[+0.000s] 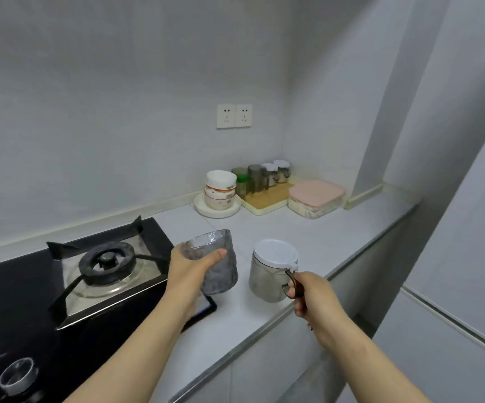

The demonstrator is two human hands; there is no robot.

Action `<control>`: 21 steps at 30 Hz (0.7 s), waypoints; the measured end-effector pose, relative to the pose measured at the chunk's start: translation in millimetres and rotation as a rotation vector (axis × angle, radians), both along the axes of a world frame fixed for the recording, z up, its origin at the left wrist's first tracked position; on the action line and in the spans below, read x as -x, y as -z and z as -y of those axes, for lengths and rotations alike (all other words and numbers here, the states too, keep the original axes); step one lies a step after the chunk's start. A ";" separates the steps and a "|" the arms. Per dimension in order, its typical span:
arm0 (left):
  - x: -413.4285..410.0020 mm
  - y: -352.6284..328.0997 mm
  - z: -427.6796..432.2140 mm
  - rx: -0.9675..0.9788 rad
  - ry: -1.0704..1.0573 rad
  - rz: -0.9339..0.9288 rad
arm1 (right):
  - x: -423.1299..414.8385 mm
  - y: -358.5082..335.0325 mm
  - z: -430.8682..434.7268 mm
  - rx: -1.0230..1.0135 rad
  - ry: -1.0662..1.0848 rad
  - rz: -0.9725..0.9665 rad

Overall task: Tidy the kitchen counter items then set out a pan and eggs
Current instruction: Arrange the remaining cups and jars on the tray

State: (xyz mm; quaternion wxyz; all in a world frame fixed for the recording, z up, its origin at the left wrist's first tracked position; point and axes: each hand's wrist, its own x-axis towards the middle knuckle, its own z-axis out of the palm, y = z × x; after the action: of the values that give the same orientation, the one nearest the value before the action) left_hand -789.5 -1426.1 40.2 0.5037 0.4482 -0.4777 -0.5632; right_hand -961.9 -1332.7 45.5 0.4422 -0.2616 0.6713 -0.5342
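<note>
- A pale grey kitchen corner with a white worktop (316,234). No pan or eggs are in view.
- At the left, a black glass gas hob with one iron burner (107,261) is sunk into the worktop.
- Just right of the hob, the left hand (189,267) wraps thumb and fingers round a textured clear glass tumbler (219,266). The tumbler is slightly tilted and seems lifted for carrying.
- Further right of the hob is a smoky translucent jar with a white lid (270,271). Whether it rests on the worktop is unclear.
- The right hand (314,296) hooks its fingers through the jar's handle, likely to move both pieces together.
- Far beyond the hob, by the wall, are stacked white bowls (220,186), a wooden tray of jars (267,197) and a pink-lidded box (315,196). They are grouped neatly, probably where the two held pieces belong.
</note>
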 end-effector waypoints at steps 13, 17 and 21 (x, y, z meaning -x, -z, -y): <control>141.2 11.5 203.0 -0.021 -0.034 0.085 | 127.9 -1.9 213.5 0.012 0.043 0.092; 172.0 18.0 251.1 -0.008 -0.094 0.088 | 160.8 4.9 286.8 0.058 0.030 0.153; 210.0 9.8 286.0 0.006 -0.173 0.100 | 192.5 3.3 348.2 0.079 -0.012 0.172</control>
State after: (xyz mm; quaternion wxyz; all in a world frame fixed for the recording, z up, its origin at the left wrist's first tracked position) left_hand -999.6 -1712.0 30.4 0.5274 0.5140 -0.4633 -0.4930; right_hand -1154.4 -1680.9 42.2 0.4908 -0.2358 0.6077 -0.5781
